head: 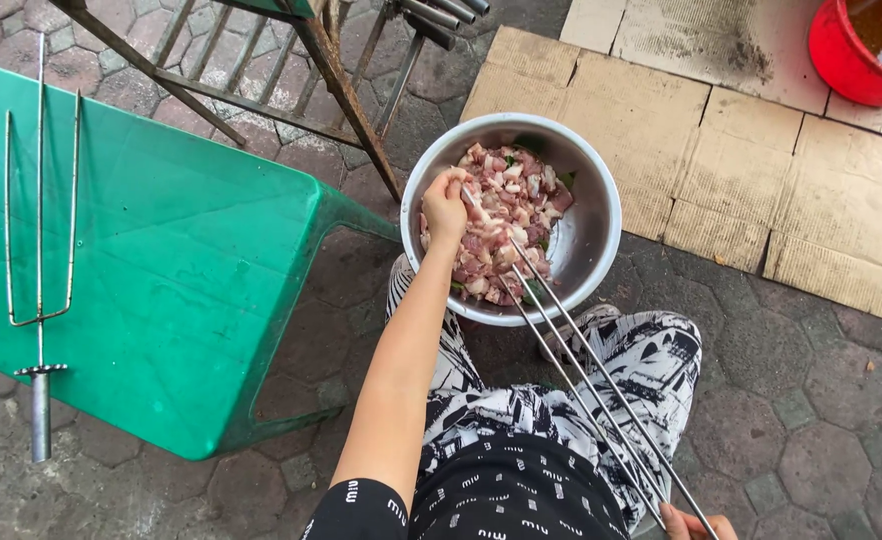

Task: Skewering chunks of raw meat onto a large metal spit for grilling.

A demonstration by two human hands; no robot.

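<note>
Head view: I see my left hand, fingers pinched on meat pieces in steel bowl | right hand, near right, fingers clamped on pronged skewer | spare skewer on green tabletop, left.

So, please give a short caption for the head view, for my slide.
Left hand reaches into a steel bowl of chopped meat while the right hand holds a three-pronged skewer.

Outdoors, in even daylight. Ground of grey hexagonal paving stones, worn and dirty. At left, a green plastic table, filling most of that side. Along the top edge, a rusty metal frame with slanting legs. At upper right, flattened cardboard sheets laid over the paving, stained in places. In the top right corner, a red plastic bucket, partly cut off.
</note>
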